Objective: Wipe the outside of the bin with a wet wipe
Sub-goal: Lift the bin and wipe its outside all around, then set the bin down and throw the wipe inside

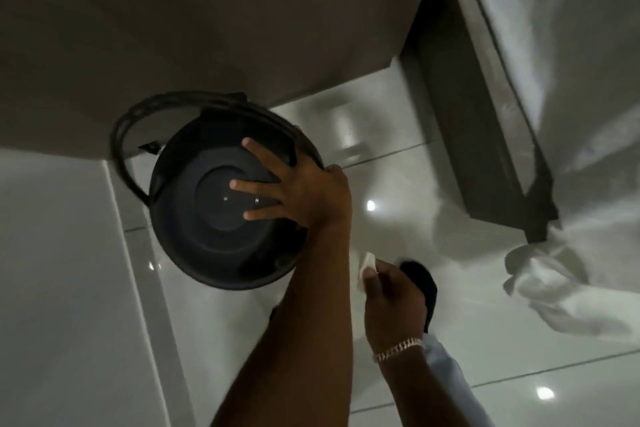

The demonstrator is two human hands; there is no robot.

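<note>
The dark round bin (pixel 194 239) stands on the glossy tiled floor, its circular face with concentric rings turned towards me. Its hoop handle (pixel 121 135) hangs out to the back left. My left hand (pixel 298 187) grips the bin at its right edge, fingers spread across the ringed face and thumb over the rim. My right hand (pixel 391 302) is lower right, apart from the bin, pinching a small folded white wet wipe (pixel 365 265) between thumb and fingers. A chain bracelet sits on that wrist.
A grey wall or cabinet side (pixel 242 28) rises right behind the bin. A dark bed base (pixel 485 149) with a hanging white sheet (pixel 571 184) stands to the right. My dark shoe (pixel 424 282) is on the floor (pixel 398 135) under my right hand.
</note>
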